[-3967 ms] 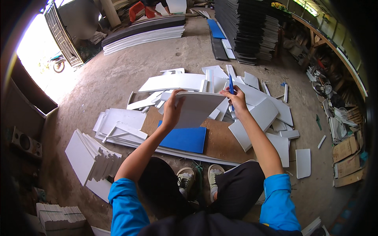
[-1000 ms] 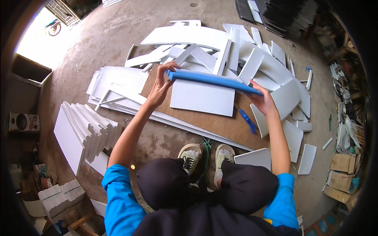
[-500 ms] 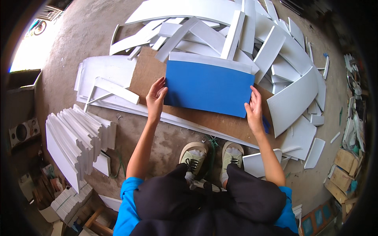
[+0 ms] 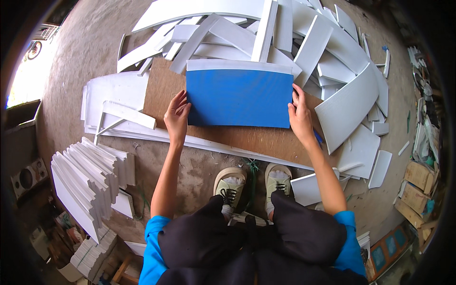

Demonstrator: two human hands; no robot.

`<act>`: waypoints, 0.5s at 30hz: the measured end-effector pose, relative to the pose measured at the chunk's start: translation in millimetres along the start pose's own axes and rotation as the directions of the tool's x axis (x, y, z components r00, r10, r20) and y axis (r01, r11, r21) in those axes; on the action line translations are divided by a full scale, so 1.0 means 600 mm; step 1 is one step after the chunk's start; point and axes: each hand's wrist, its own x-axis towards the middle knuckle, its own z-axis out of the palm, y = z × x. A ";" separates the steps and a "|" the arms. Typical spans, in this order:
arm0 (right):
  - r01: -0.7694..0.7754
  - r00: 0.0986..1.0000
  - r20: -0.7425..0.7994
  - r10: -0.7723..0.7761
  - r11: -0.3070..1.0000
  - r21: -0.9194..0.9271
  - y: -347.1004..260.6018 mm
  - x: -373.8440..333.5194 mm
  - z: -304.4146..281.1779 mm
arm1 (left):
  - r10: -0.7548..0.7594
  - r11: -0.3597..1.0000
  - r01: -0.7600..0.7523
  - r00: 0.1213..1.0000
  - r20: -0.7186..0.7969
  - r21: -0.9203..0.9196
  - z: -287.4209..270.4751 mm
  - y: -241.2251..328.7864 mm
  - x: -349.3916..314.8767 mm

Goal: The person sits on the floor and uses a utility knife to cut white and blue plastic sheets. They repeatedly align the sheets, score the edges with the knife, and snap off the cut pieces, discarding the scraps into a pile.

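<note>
A blue rectangular sheet (image 4: 240,99) is held between my hands above a brown wooden board (image 4: 159,92). Along its far edge shows a white strip (image 4: 237,65), perhaps part of a white panel under the blue one; I cannot tell if they are joined. My left hand (image 4: 177,118) grips the left edge, thumb toward the near corner. On the opposite edge my right hand (image 4: 300,115) closes with fingers curled behind and the thumb in front. Part of a small dark blue item (image 4: 318,137) shows beside my right wrist, its kind unclear.
White panels and strips (image 4: 351,107) lie heaped beyond and to the right of the board. White sheets (image 4: 114,90) lie under its left side. A stack of white pieces (image 4: 90,173) stands at the left, near a speaker-like box (image 4: 27,176). My shoes (image 4: 230,184) are close to the board.
The blue sheet has turned slightly in my hands; its right side has come up and its near edge is now almost level. Both hands keep their grip. The whole view has shifted a little.
</note>
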 end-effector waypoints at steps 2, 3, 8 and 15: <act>-0.029 0.999 0.041 0.027 0.999 0.046 -0.011 0.005 0.000 | -0.019 1.000 0.019 1.000 0.000 0.010 -0.004 0.005 0.000; -0.017 0.999 0.046 0.015 0.999 0.042 -0.008 0.006 -0.003 | -0.026 1.000 0.026 1.000 0.008 0.004 -0.003 0.006 -0.001; 0.111 0.993 0.039 -0.107 0.985 -0.130 -0.004 0.003 -0.008 | -0.027 0.999 0.027 1.000 0.015 0.019 0.001 0.014 -0.004; -0.046 0.992 -0.118 0.039 0.997 -0.056 -0.013 -0.004 -0.010 | 0.022 0.993 -0.022 1.000 0.006 0.117 0.002 0.008 -0.005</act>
